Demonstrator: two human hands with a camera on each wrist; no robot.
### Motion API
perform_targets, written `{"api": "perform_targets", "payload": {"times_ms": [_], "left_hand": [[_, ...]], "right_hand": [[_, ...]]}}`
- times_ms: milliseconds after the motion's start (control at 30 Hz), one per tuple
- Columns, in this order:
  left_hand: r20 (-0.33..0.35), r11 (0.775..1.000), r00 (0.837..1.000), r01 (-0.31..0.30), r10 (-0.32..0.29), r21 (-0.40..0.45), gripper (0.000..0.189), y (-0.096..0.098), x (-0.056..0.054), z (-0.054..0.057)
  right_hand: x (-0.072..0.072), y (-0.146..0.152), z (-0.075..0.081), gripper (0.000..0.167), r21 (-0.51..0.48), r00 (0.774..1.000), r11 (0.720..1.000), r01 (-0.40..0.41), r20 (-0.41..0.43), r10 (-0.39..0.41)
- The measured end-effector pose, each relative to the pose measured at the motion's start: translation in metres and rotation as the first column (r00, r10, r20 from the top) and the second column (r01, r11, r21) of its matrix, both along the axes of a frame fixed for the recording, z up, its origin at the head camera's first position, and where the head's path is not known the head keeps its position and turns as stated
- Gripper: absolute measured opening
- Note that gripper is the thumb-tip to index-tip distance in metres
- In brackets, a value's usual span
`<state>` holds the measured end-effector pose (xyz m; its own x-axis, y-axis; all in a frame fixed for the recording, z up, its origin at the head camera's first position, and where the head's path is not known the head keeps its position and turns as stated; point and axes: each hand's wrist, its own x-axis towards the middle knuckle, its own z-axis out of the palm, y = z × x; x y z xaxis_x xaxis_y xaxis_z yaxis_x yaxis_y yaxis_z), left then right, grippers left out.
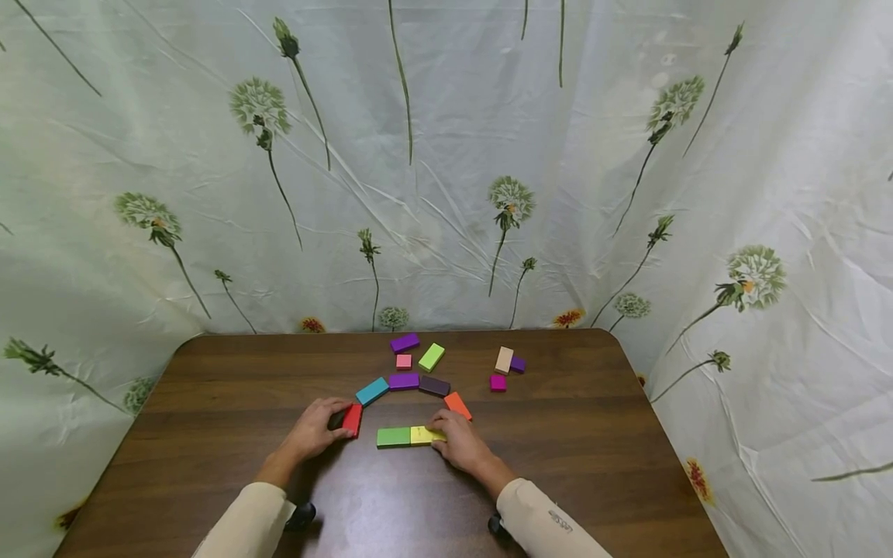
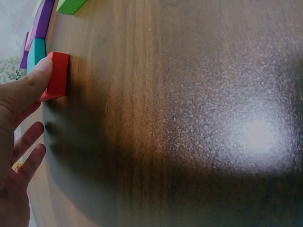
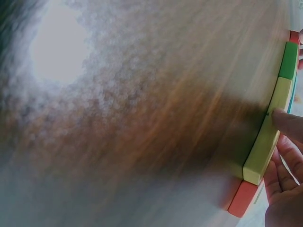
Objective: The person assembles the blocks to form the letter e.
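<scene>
My left hand point(image 1: 312, 431) pinches a red block point(image 1: 352, 420) between thumb and fingers. In the left wrist view the thumb lies against the red block point(image 2: 58, 74), while other fingers spread away from it. My right hand point(image 1: 462, 440) pinches a yellow block point(image 1: 422, 435), thumb on its near side and fingers behind. A green block point(image 1: 394, 438) joins the yellow one end to end. From the red block a curve runs through a teal block point(image 1: 372, 391), a purple block point(image 1: 404, 381), a dark block point(image 1: 435, 386) and an orange block point(image 1: 457, 405) beyond my right hand.
Behind the curve lie another purple block point(image 1: 405, 342), a small pink block point(image 1: 403, 362) and a lime block point(image 1: 432, 356). Farther right are a beige block point(image 1: 504, 360), a small violet block point(image 1: 518, 364) and a magenta block point(image 1: 498, 383). A flower-patterned curtain point(image 1: 446, 256) borders the wooden table point(image 1: 593, 465).
</scene>
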<state>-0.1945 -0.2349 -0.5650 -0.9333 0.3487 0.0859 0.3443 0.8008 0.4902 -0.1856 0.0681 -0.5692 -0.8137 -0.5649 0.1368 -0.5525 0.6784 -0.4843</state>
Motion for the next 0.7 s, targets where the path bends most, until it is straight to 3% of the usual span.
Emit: {"api": "perform_targets", "payload": {"times_ms": [533, 700], "left_hand": [[0.014, 0.995, 0.998, -0.065, 0.067, -0.07, 0.05, -0.0004, -0.0023, -0.0005], [0.022, 0.994, 0.998, -0.062, 0.064, -0.09, 0.051, 0.0011, -0.0014, -0.0001]], "right_hand": [[-0.0012, -0.0008, 0.0078, 0.025, 0.041, 1.0, 0.999, -0.004, 0.028, 0.003], [-0.002, 0.0048, 0.0089, 0.026, 0.004, 1.0, 1.0, -0.012, 0.01, 0.012]]}}
